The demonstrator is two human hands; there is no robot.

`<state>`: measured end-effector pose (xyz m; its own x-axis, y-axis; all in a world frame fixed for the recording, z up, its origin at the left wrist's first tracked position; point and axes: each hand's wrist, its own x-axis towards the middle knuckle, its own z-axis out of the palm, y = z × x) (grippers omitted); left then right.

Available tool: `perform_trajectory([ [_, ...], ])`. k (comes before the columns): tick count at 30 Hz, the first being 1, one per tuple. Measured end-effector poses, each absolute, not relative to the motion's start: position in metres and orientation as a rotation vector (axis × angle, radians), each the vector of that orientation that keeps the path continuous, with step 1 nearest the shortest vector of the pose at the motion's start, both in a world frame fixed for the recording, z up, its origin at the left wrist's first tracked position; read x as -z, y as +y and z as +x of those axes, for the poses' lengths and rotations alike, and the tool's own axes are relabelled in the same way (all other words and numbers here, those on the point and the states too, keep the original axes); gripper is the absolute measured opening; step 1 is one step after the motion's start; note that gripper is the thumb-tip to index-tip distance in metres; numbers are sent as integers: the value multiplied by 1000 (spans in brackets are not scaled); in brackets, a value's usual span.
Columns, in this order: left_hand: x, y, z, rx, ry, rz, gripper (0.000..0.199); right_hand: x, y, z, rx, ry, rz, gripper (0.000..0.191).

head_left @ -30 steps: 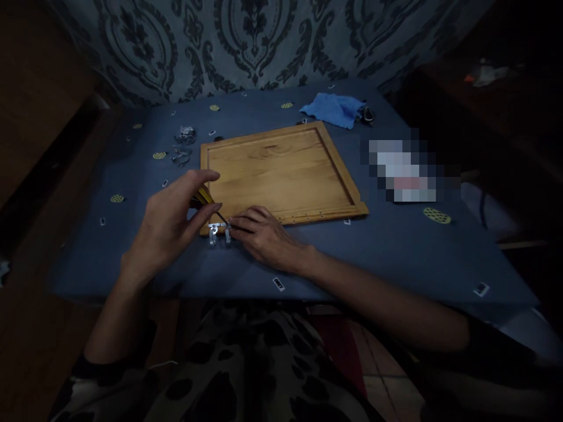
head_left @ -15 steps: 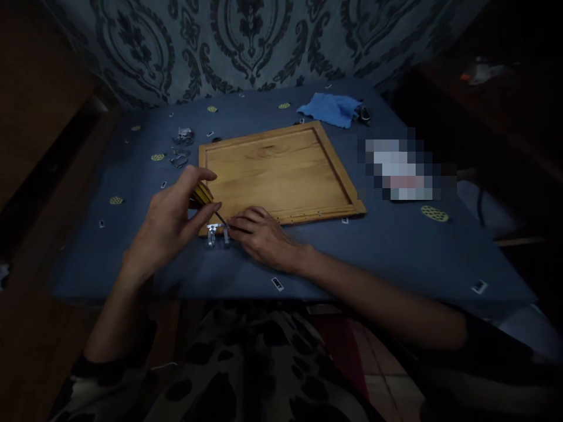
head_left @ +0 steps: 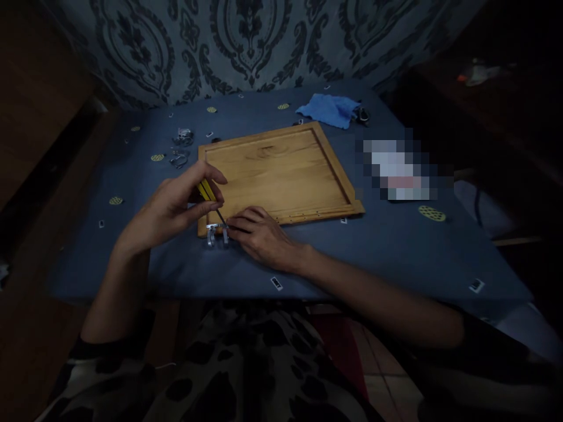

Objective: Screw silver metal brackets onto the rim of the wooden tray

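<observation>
My left hand (head_left: 173, 202) is closed around the yellow handle of a screwdriver (head_left: 206, 190), thumb on one side and fingers on the other. The screwdriver's dark shaft slants down to a shiny metal bracket (head_left: 212, 228) at the near left corner of a framed wooden panel (head_left: 272, 170). My right hand (head_left: 261, 237) lies over the panel's near edge with its fingers bent together. Its fingertips press at the bracket's right side, beside the screwdriver's tip. They hide the exact spot where the tip meets the bracket.
Small metal parts (head_left: 182, 138) lie on the blue-grey tablecloth (head_left: 132, 176) beyond my left hand. A blue cloth (head_left: 329, 109) rests behind the panel, a dark object (head_left: 363, 115) beside it. To the right lies a pixelated pale item (head_left: 396, 167). A patterned curtain (head_left: 250, 41) hangs behind the table.
My left hand has turned on the screwdriver's handle, its wrist lower and its fingers curled further round. The right hand, panel and bracket stay in place.
</observation>
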<state>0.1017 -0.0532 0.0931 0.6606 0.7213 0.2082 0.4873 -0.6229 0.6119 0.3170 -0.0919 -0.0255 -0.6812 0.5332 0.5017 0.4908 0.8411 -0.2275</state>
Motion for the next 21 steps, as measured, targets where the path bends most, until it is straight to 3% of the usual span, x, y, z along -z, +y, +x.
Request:
perform_trajectory([
  [4, -93, -57, 102, -624, 972, 2340, 33, 25, -92, 318, -127, -2463, -750, 30],
  [10, -101, -73, 100, -1030, 1176, 2203, 40, 28, -91, 318, -123, -2461, -751, 29],
  [21, -87, -77, 100, -869, 1243, 2295, 36, 27, -93, 318, -117, -2447, -740, 29],
])
